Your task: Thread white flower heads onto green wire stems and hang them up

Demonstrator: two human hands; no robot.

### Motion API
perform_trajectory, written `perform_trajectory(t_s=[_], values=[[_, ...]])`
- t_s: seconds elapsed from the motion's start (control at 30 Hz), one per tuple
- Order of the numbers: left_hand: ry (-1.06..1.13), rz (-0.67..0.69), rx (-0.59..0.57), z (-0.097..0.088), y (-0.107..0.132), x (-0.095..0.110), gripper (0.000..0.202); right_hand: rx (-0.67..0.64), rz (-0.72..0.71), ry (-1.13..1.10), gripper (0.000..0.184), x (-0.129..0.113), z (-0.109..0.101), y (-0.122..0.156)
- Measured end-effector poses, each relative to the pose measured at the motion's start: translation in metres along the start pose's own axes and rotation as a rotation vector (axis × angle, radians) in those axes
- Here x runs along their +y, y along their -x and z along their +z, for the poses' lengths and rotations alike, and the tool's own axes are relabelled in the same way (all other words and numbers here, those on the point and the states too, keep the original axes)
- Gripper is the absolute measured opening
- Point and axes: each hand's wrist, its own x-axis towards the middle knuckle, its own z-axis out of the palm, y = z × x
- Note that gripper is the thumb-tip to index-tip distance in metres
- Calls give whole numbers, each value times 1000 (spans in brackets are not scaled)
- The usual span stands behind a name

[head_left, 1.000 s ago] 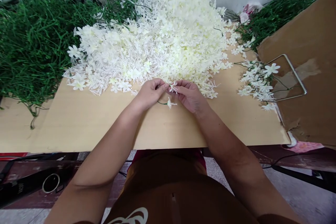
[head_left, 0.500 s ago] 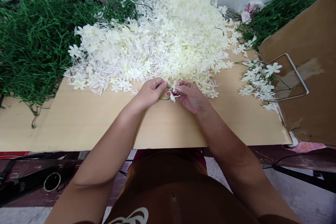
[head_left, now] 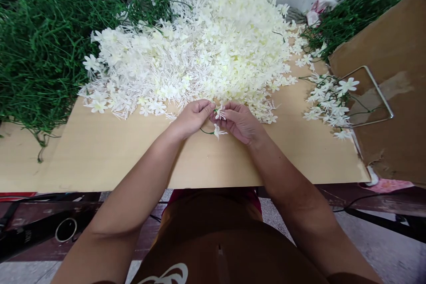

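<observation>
Between my hands, in front of the flower heap, is a thin green artificial stem (head_left: 207,132) with white flowers on it. My left hand (head_left: 195,116) is closed, its thumb and forefinger pinching the stem. My right hand (head_left: 240,120) pinches a white artificial flower (head_left: 220,112) by its pale base, right beside the left fingertips. Another white flower (head_left: 218,132) hangs on a stem branch just below the fingers. The exact joint between stem and flower is partly hidden by my fingers. A large pile of loose white flowers (head_left: 229,40) lies just beyond both hands.
Green stems (head_left: 49,49) are heaped at the left, with more green stems (head_left: 359,17) at the back right. Flowered stems (head_left: 328,102) lie at the right by a bent metal wire frame (head_left: 377,88) and a cardboard box (head_left: 389,111). The tabletop's (head_left: 213,168) front edge is close to my body.
The lower flower on the stem has swung down, away from the fingers. My right fingers have closed around the upper flower. Both hands have stayed nearly in place.
</observation>
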Motion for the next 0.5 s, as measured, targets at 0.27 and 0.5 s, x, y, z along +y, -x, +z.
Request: perform_trajectory(t_s=[0.27, 0.5], values=[[-41, 58, 2, 0, -2, -4, 38, 53, -27, 4, 42, 3, 2, -1], [-62, 39, 26, 4, -5, -5, 32, 77, -58, 39, 44, 7, 1, -3]])
